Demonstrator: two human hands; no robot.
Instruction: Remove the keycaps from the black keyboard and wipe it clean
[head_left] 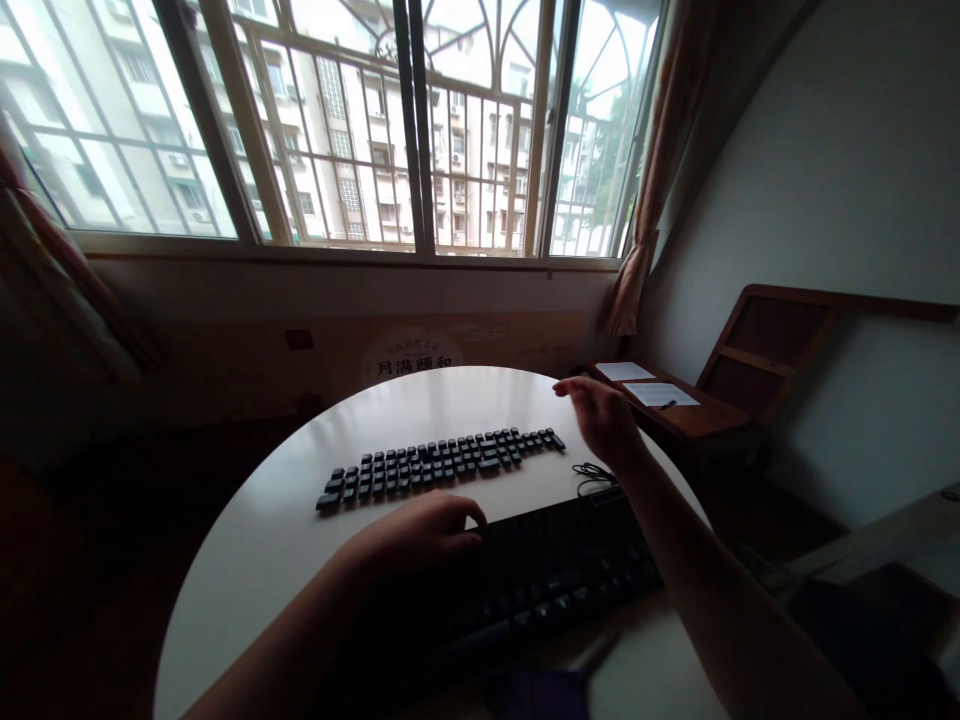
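Note:
Loose dark keycaps (431, 462) stand in long rows on the white round table (247, 560). Below them lies a black keyboard (555, 560), with keys visible along its near part and its left end lost in shadow. My left hand (431, 525) is at the keyboard's far edge, thumb and forefinger bent around that edge. Raised beyond the right end of the keycap rows is my right hand (600, 415); its fingers stretch leftward and I see nothing in them. A coiled black cable (596, 478) lies beneath my right wrist.
A dark purple object (544, 692), partly cut off, is at the near edge. To the right, a wooden chair (780, 350) carries paper sheets (660, 394) and a pen (667, 405). A cardboard box (510, 340) stands behind the table, under the barred window (480, 160).

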